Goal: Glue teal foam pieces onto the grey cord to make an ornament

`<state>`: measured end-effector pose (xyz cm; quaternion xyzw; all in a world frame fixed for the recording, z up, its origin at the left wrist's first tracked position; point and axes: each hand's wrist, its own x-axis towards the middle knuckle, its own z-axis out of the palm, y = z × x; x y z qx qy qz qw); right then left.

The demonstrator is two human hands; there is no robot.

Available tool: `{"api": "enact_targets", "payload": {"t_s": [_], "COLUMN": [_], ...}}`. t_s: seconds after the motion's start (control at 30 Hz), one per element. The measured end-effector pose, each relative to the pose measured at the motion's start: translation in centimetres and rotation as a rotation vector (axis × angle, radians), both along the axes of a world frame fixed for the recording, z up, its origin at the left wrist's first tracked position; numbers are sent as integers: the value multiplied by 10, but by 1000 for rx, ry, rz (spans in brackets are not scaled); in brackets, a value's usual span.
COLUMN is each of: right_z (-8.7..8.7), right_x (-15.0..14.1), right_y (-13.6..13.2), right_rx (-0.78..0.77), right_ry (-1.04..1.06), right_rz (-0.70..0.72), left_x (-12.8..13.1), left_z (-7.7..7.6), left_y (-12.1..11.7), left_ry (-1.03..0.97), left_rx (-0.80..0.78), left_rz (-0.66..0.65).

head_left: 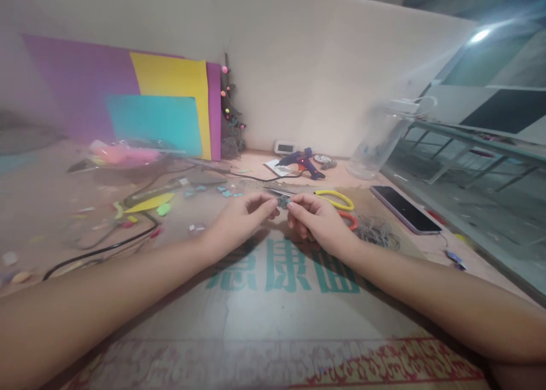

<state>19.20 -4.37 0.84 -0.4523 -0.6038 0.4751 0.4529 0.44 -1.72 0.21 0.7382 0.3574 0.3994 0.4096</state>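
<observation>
Between the fingertips of both hands is a small grey piece (283, 202), too small and blurred to name more closely. My left hand (257, 209) pinches its left side with thumb and forefinger. On the other side, my right hand (313, 216) is closed on it in the same way, its remaining fingers curled under. Scissors with yellow and orange handles (335, 198) lie just behind and beside my right hand, their blades pointing left. A tangle of thin grey cord or wire (377, 232) rests near my right wrist. Printed sheeting (273, 316) spreads below both forearms.
A blue glue gun (301, 161) stands at the back, its black cable running left. Right lie a phone (405, 209) and a clear bottle (375, 142). Coloured sheets (166, 123) lean on the wall beside a decorated dark branch (232, 128). Scraps (164, 209) litter the left.
</observation>
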Motion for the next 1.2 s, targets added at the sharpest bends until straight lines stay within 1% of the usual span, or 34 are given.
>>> {"api": "enact_targets", "payload": {"t_s": [0.23, 0.33, 0.47, 0.67, 0.8, 0.97, 1.2], "right_z": [-2, -1, -3, -4, -1, 1, -4], "right_x": [1, 2, 2, 0, 1, 2, 4], "right_y": [1, 0, 1, 2, 2, 1, 1], "right_rx": [14, 59, 46, 118, 102, 71, 74], "right_ry": [-30, -69, -44, -125, -92, -56, -89], "right_rz": [47, 35, 10, -35, -40, -13, -8], "left_x": [0, 0, 0, -1, -1, -2, -2], "left_z": [4, 3, 2, 3, 3, 2, 3], "left_y": [-1, 0, 1, -1, -1, -1, -2], "left_ry": [29, 10, 6, 29, 27, 30, 52], "left_rx": [13, -3, 2, 26, 33, 39, 40], "left_rz": [27, 41, 56, 61, 66, 44, 44]}}
